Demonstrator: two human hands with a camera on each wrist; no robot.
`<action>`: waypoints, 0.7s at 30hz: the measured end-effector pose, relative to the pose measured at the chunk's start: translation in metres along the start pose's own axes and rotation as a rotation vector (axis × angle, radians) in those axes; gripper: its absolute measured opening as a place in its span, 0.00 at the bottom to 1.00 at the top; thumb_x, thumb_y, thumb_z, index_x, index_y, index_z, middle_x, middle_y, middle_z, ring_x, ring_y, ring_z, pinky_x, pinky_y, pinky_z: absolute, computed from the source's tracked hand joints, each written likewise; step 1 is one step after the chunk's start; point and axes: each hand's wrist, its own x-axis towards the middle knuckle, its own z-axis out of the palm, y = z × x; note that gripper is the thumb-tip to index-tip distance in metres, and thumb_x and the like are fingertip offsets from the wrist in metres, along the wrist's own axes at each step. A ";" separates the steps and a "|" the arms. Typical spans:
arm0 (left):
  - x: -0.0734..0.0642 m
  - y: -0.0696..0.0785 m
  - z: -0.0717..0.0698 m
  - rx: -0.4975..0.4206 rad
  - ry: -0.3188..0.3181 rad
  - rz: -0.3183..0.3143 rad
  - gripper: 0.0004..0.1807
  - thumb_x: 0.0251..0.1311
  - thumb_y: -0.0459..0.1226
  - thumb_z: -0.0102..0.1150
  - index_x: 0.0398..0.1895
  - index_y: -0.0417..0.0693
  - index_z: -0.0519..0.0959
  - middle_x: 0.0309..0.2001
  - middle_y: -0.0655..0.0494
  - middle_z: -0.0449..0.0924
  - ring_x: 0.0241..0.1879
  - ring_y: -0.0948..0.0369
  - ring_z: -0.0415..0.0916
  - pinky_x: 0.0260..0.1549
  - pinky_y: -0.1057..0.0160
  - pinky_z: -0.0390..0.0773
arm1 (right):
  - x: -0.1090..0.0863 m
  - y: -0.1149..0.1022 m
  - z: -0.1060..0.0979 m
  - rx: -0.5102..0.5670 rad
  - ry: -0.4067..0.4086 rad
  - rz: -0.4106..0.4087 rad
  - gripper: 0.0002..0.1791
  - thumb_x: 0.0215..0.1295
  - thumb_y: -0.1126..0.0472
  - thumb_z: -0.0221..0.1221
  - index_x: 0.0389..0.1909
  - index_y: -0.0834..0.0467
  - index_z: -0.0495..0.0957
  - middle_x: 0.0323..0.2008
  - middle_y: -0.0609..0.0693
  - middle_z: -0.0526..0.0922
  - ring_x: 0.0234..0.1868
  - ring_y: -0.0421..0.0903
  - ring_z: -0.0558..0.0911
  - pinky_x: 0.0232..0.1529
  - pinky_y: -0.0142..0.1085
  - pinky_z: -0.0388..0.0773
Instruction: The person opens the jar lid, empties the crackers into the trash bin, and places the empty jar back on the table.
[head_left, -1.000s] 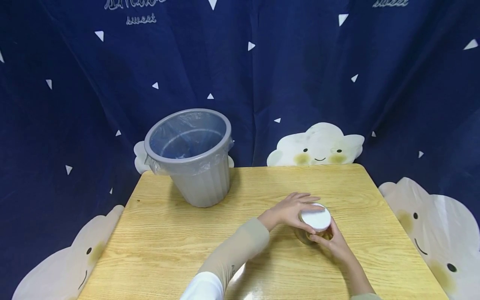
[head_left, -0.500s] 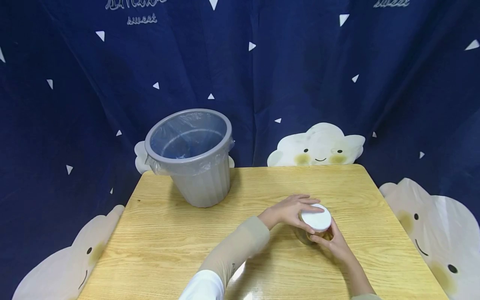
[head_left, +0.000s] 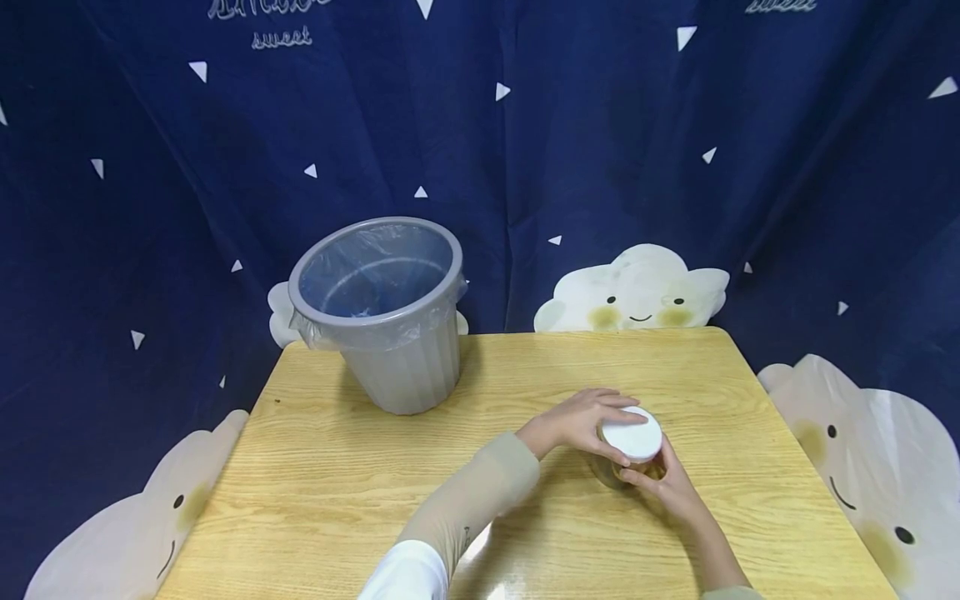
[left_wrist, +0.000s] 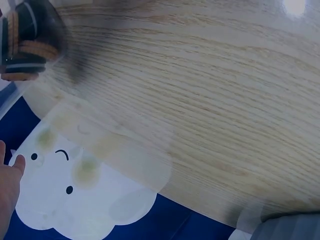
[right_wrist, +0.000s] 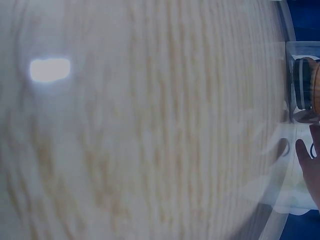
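Note:
A clear jar (head_left: 606,472) with a round white lid (head_left: 633,438) stands on the right part of the table. My left hand (head_left: 579,423) grips the lid from the left, thumb at the near edge and fingers over the far side. From the right, my right hand (head_left: 670,486) holds the jar's body just below the lid, its far fingers hidden behind the jar. Through the jar wall (left_wrist: 36,37) in the left wrist view show round orange-brown and dark, white-striped pieces. The right wrist view catches fingers of the right hand (right_wrist: 312,172) beside the jar (right_wrist: 304,87).
A grey trash bin (head_left: 405,367) lined with a clear plastic bag stands at the table's back left. The wooden table (head_left: 360,492) ends at a dark blue curtain (head_left: 480,150) with white clouds and triangles.
The left fingers have shifted very slightly on the lid. The jar, the right hand and the bin stay where they were.

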 end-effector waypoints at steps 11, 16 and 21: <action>-0.002 0.004 0.004 0.011 0.061 -0.022 0.39 0.45 0.62 0.60 0.64 0.67 0.66 0.67 0.65 0.58 0.67 0.63 0.51 0.65 0.64 0.48 | 0.000 0.000 0.000 0.006 -0.005 0.018 0.48 0.54 0.65 0.63 0.71 0.49 0.44 0.57 0.50 0.64 0.53 0.32 0.66 0.51 0.30 0.64; -0.003 0.006 0.006 0.013 0.095 -0.037 0.39 0.44 0.62 0.62 0.63 0.67 0.67 0.66 0.64 0.60 0.66 0.65 0.53 0.64 0.65 0.49 | 0.001 0.000 0.000 0.013 -0.013 0.013 0.48 0.54 0.65 0.62 0.71 0.48 0.44 0.58 0.50 0.63 0.54 0.33 0.65 0.53 0.38 0.61; -0.003 0.007 0.009 0.001 0.130 -0.054 0.38 0.43 0.62 0.62 0.62 0.68 0.68 0.65 0.64 0.62 0.65 0.66 0.54 0.64 0.66 0.49 | 0.001 0.000 0.000 0.030 -0.008 -0.001 0.47 0.54 0.67 0.62 0.70 0.49 0.45 0.55 0.46 0.64 0.52 0.34 0.67 0.50 0.31 0.65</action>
